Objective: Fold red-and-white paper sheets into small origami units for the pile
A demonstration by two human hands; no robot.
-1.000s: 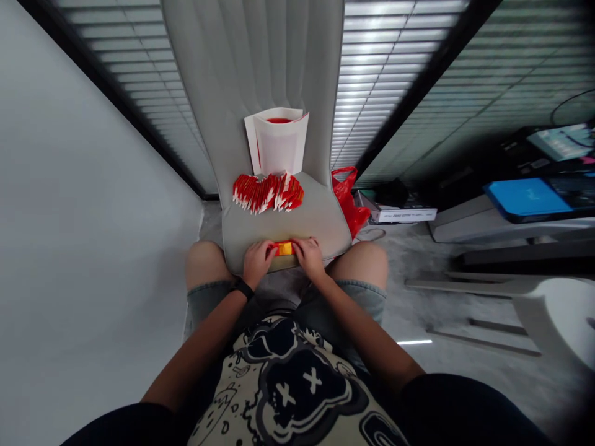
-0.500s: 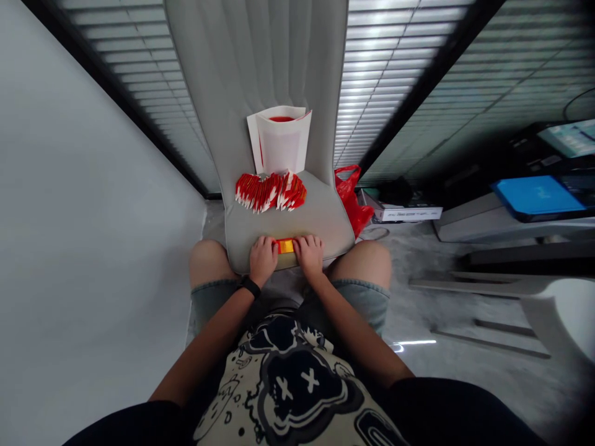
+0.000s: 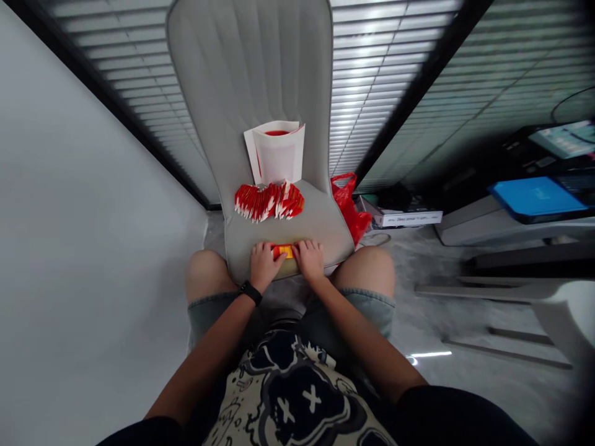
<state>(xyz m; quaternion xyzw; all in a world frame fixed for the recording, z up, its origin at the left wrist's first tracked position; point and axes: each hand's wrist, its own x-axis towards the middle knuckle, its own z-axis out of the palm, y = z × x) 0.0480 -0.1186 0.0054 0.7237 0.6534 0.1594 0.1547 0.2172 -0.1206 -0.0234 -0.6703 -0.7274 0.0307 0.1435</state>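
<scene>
A narrow folded strip of red and yellow paper lies at the front edge of the grey chair seat. My left hand grips its left end, the thumb reaching in over the yellow part. On its right end, the fingers of my right hand are closed. Farther back on the seat sits a curved row of many red folded paper pieces with white tips. Behind that row, a stack of white sheets or envelopes with a red inside leans against the backrest.
A red plastic bag stands on the floor right of the chair, beside a white box. Farther right are a blue flat object and a white chair. A pale wall is at the left; blinds hang behind.
My left thumb has moved inward across the yellow part of the strip. The camera view has shifted slightly. The row of folded pieces stays where it was on the seat.
</scene>
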